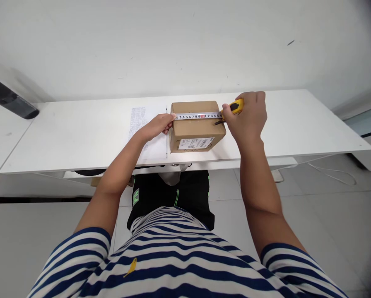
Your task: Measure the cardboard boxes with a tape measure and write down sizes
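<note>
A dark object (8,99), cut off at the left frame edge, could not be identified. On the white table (80,132), a printed paper sheet (142,120) bore text too small to read. The left hand (157,126) pinched the end of the white measuring blade (198,116) against the left edge of the brown cardboard box (196,130), so that the blade lay flat across the top. At the box's right edge, the right hand (247,118) was closed around the yellow tape-measure case (236,106), largely hiding it.

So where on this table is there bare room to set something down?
Bare: the table left of the paper sheet, and right of the right hand. Crowded: the middle, where left hand, box and tape measure meet.
</note>
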Demonstrator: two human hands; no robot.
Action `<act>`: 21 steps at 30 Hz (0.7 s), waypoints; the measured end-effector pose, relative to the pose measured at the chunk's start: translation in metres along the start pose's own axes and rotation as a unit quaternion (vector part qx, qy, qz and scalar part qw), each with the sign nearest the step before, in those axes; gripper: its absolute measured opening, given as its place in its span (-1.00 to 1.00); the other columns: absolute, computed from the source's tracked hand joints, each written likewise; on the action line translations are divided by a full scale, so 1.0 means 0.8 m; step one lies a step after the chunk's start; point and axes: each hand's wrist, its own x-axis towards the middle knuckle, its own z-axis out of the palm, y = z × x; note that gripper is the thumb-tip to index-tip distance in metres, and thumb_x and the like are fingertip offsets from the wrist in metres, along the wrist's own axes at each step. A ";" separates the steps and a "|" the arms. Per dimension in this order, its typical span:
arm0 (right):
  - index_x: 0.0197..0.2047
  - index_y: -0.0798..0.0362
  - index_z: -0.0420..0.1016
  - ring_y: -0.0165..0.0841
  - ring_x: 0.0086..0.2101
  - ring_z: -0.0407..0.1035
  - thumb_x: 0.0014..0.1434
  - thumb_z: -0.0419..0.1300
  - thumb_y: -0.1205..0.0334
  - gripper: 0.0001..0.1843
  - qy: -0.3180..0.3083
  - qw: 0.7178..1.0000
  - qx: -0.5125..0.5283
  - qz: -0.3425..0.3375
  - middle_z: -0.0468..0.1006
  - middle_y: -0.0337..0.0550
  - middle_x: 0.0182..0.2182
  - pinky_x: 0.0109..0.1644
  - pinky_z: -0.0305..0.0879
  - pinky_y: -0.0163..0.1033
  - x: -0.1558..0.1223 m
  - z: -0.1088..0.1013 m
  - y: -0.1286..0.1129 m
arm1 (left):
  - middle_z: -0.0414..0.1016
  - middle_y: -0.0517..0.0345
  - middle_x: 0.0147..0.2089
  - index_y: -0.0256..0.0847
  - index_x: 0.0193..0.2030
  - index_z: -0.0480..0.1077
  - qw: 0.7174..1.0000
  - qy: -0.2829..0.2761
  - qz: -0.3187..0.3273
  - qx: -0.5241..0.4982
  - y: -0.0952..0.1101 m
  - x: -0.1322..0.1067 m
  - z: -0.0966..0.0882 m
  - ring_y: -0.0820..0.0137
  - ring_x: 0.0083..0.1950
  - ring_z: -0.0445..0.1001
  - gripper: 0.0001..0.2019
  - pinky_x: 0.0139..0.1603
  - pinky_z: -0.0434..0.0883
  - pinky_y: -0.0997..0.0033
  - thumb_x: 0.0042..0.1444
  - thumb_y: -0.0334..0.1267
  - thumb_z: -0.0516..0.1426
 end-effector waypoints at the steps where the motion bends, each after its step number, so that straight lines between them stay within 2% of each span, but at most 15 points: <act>1: 0.02 -0.04 0.35 -0.03 0.00 0.40 0.22 0.23 -0.02 -0.62 0.002 1.000 0.000 -0.001 0.36 0.10 0.08 -0.01 0.46 0.16 0.000 0.000 0.000 | 0.15 0.19 -0.38 -0.13 -0.45 0.15 1.000 -0.001 0.001 0.001 0.000 0.000 0.000 0.48 -0.41 0.18 -0.59 -0.26 0.23 0.33 0.41 0.01 0.04; 6: -0.01 -0.07 0.36 -0.04 -0.03 0.41 0.23 0.23 -0.10 -0.62 0.032 0.999 0.015 -0.016 0.38 0.08 0.07 -0.06 0.48 0.14 0.001 0.005 0.004 | 0.15 0.19 -0.38 -0.13 -0.44 0.14 1.000 0.000 0.004 0.005 0.000 0.000 0.001 0.47 -0.40 0.19 -0.59 -0.24 0.23 0.32 0.41 0.02 0.03; 16: 0.02 -0.10 0.34 0.01 0.01 0.41 0.30 0.17 -0.14 -0.64 0.020 0.999 0.009 -0.027 0.39 0.09 0.07 -0.09 0.46 0.14 0.000 0.005 0.007 | 0.15 0.18 -0.36 -0.13 -0.43 0.15 1.000 -0.006 0.004 0.010 0.000 -0.001 -0.001 0.49 -0.40 0.17 -0.58 -0.25 0.24 0.34 0.43 0.02 0.01; 19: 0.01 -0.12 0.36 -0.01 0.00 0.40 0.29 0.19 -0.14 -0.65 0.013 1.000 0.004 -0.015 0.41 0.11 0.08 -0.06 0.46 0.15 0.002 -0.002 -0.001 | 0.17 0.18 -0.36 -0.14 -0.42 0.15 0.999 -0.003 0.005 0.037 0.010 -0.001 -0.002 0.48 -0.38 0.18 -0.59 -0.23 0.25 0.35 0.43 0.00 0.01; 21: 0.00 -0.12 0.37 0.01 0.00 0.41 0.28 0.19 -0.15 -0.64 0.024 0.999 0.004 -0.021 0.43 0.10 0.06 -0.04 0.48 0.18 -0.001 -0.014 -0.007 | 0.22 0.16 -0.36 -0.15 -0.42 0.16 0.997 0.019 0.001 0.077 0.022 -0.008 0.000 0.46 -0.36 0.20 -0.61 -0.24 0.23 0.36 0.42 -0.03 0.02</act>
